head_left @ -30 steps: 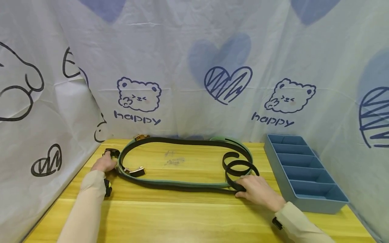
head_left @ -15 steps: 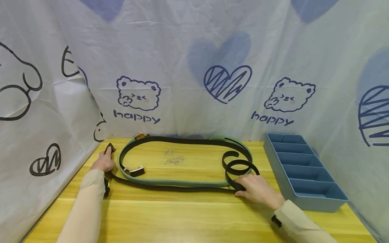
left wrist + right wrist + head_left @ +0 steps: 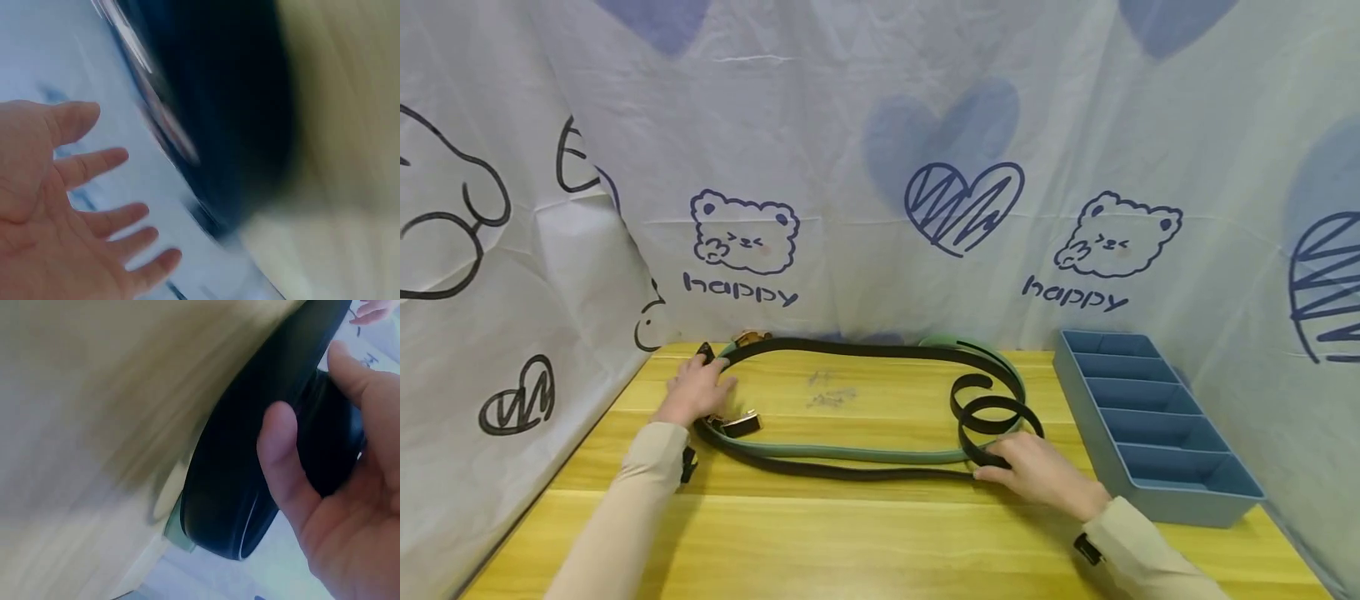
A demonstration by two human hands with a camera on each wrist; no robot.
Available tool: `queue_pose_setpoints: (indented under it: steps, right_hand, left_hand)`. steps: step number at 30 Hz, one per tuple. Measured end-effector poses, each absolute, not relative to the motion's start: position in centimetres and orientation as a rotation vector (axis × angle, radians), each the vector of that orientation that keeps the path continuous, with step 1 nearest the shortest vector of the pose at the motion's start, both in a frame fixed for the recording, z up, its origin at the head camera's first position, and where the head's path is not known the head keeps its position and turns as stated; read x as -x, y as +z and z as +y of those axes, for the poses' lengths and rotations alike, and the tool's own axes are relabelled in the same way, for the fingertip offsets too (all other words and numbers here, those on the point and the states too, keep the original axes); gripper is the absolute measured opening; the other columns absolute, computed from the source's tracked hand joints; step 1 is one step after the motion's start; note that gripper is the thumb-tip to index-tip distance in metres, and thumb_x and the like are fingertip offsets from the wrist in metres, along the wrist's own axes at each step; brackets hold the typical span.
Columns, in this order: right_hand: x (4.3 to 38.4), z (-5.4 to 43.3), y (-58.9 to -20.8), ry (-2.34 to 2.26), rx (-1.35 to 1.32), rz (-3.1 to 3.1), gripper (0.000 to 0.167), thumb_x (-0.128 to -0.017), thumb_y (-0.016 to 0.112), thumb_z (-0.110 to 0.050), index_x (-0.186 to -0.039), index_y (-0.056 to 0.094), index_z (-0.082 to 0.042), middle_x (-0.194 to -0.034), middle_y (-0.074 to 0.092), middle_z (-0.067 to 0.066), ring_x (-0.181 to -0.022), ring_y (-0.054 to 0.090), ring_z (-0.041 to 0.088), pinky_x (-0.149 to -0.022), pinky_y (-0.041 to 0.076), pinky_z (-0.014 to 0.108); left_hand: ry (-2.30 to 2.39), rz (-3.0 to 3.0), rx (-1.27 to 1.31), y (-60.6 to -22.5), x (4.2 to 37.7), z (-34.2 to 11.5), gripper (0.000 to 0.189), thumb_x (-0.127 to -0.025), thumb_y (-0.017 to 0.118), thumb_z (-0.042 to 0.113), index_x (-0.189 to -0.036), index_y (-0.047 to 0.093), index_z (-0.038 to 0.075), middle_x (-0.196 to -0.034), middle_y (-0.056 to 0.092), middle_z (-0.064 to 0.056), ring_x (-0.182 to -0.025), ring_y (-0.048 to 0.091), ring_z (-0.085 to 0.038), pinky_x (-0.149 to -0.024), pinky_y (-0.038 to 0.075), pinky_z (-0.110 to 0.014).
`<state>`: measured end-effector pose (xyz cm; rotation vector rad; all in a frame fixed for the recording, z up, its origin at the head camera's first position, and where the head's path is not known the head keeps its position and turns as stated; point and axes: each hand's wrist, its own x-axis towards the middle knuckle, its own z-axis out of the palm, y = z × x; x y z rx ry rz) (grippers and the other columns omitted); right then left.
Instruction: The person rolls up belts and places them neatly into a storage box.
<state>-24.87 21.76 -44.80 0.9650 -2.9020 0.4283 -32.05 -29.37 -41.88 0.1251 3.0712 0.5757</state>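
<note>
Black belts and a green belt lie in a long oval on the table. My left hand (image 3: 694, 392) is over the oval's left end, fingers spread with nothing held in them; in the left wrist view a blurred black belt (image 3: 231, 106) is in front of the fingertips. A dark belt end (image 3: 705, 352) shows just beyond that hand. At the oval's right end my right hand (image 3: 1037, 473) pinches a black belt (image 3: 231, 462), which curls into loops (image 3: 996, 402). The green belt (image 3: 865, 455) runs just inside the front black strap (image 3: 865, 474).
A blue-grey tray (image 3: 1138, 492) with several compartments stands at the right. A shiny buckle (image 3: 745, 423) lies inside the oval's left end, and a gold-brown buckle (image 3: 751, 337) lies at the back. A printed white cloth (image 3: 850, 167) hangs behind the table.
My left hand has let go of the black belt's buckle end and moved right. That end now lies against the oval's left side. My right hand stays at the loops.
</note>
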Motion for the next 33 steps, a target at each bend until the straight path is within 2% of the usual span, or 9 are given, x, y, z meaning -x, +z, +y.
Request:
queue_pose_setpoints:
  steps: [4,8,11,14,17,23,26,30,33]
  right_hand:
    - [25.0,21.8,-44.5,0.448,-0.952,-2.914,0.034,-0.095,0.064,-0.037,-0.064,0.054,-0.026,-0.055,0.042,-0.017,-0.052,0.04,-0.002,-0.057,0.038,0.021]
    - [25.0,21.6,-44.6,0.398,-0.875,-2.917,0.033,-0.094,0.064,-0.037,-0.064,0.055,-0.026,-0.055,0.039,-0.017,-0.05,0.038,-0.002,-0.054,0.038,0.022]
    - [25.0,21.5,-44.8,0.393,-0.802,-2.89,0.025,-0.095,0.065,-0.034,-0.073,0.058,-0.024,-0.058,0.041,-0.015,-0.052,0.039,0.0,-0.056,0.038,0.023]
    - [25.1,21.4,-44.8,0.412,-0.703,-2.865,0.027,-0.097,0.061,-0.032,-0.074,0.053,-0.021,-0.057,0.04,-0.01,-0.05,0.039,0.004,-0.055,0.037,0.024]
    - [25.3,21.3,-44.8,0.407,-0.602,-2.875,0.037,-0.1,0.058,-0.031,-0.066,0.048,-0.019,-0.053,0.038,-0.007,-0.045,0.037,0.007,-0.05,0.033,0.026]
    - [25.1,22.0,-45.0,0.276,-0.544,-2.891,0.032,-0.097,0.061,-0.034,-0.07,0.052,-0.02,-0.053,0.04,-0.006,-0.047,0.04,0.009,-0.047,0.032,0.028]
    - [25.0,22.5,-45.2,0.21,-0.531,-2.853,0.037,-0.096,0.062,-0.035,-0.064,0.049,-0.022,-0.051,0.039,-0.008,-0.047,0.039,0.009,-0.052,0.031,0.03]
    - [25.1,22.9,-45.2,0.132,-0.529,-2.769,0.045,-0.094,0.066,-0.034,-0.058,0.043,-0.023,-0.048,0.036,-0.009,-0.046,0.037,0.009,-0.059,0.027,0.034]
    - [25.2,23.0,-45.0,0.101,-0.506,-2.744,0.047,-0.092,0.068,-0.034,-0.056,0.041,-0.023,-0.047,0.035,-0.009,-0.046,0.037,0.01,-0.059,0.026,0.034]
  left_hand:
    - [0.576,3.11,-0.556,-42.0,30.9,-23.6,0.043,-0.102,0.051,0.03,-0.135,0.056,0.003,-0.142,0.045,-0.031,-0.131,0.04,-0.05,-0.103,0.032,-0.069]
    - [0.584,3.04,-0.972,-42.5,29.0,-18.2,0.032,-0.097,0.062,0.031,-0.117,0.068,0.008,-0.123,0.062,-0.014,-0.115,0.057,-0.034,-0.099,0.045,-0.052]
    - [0.557,2.963,-1.211,-42.9,27.1,-15.0,0.024,-0.092,0.069,0.033,-0.104,0.071,0.012,-0.104,0.062,-0.003,-0.092,0.06,-0.019,-0.081,0.052,-0.034]
    - [0.428,2.921,-1.361,-43.4,25.4,-12.6,0.021,-0.09,0.071,0.036,-0.096,0.069,0.016,-0.088,0.056,0.003,-0.07,0.051,-0.009,-0.061,0.044,-0.023]
    - [0.238,2.896,-1.403,-44.0,24.6,-11.3,0.017,-0.091,0.07,0.035,-0.096,0.068,0.019,-0.083,0.055,0.005,-0.065,0.047,-0.006,-0.056,0.04,-0.022]
    - [0.152,2.873,-1.337,-45.0,24.5,-11.4,0.006,-0.089,0.072,0.025,-0.088,0.072,0.02,-0.081,0.06,0.007,-0.07,0.055,-0.006,-0.062,0.047,-0.024]
    - [0.252,2.836,-1.318,-45.1,24.9,-11.8,0.008,-0.089,0.073,0.024,-0.084,0.073,0.019,-0.082,0.058,0.008,-0.07,0.05,-0.003,-0.062,0.046,-0.021]
    - [0.318,2.803,-1.311,-44.9,25.6,-12.3,0.006,-0.088,0.073,0.022,-0.085,0.075,0.018,-0.091,0.059,0.007,-0.076,0.052,-0.003,-0.066,0.048,-0.019]
    - [0.325,2.809,-1.311,-44.6,26.2,-12.6,0.006,-0.086,0.075,0.021,-0.08,0.074,0.019,-0.096,0.059,0.006,-0.08,0.053,-0.004,-0.068,0.049,-0.019]
